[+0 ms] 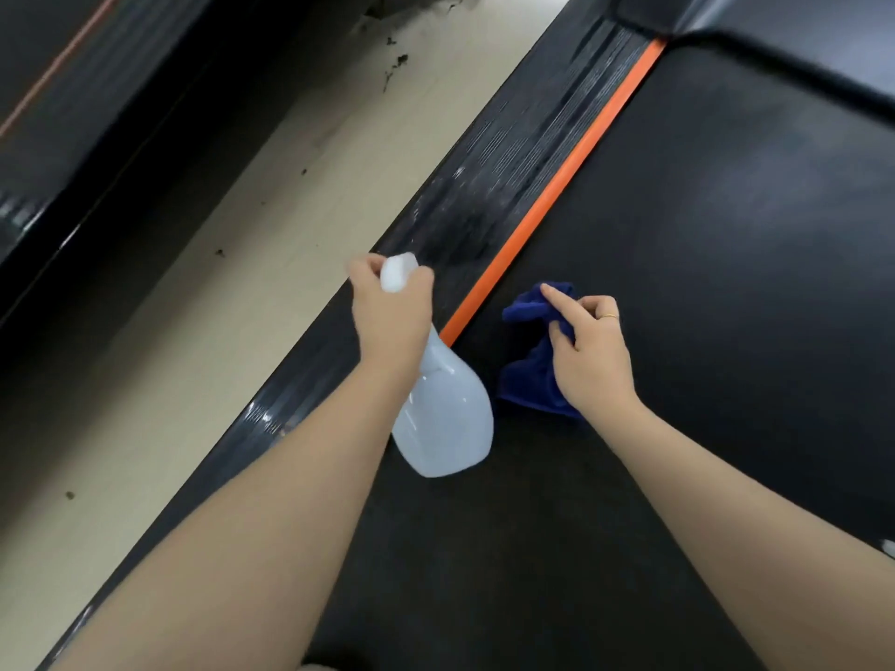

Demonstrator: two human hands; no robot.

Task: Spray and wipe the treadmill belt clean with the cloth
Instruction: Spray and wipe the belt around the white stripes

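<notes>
The left hand point(390, 317) has its fingers wrapped around the neck and white trigger head of a translucent pale plastic spray bottle point(443, 418), whose rounded body hangs below the wrist — the nozzle seems to point at the ribbed black side rail point(513, 196), though blur makes that unsure. The right hand point(593, 351) grips a crumpled dark-blue microfibre cloth point(528, 380) bunched under its palm, index finger stretched out, on the matte black treadmill belt point(726, 283) — just right of the orange edge strip point(557, 191).
</notes>
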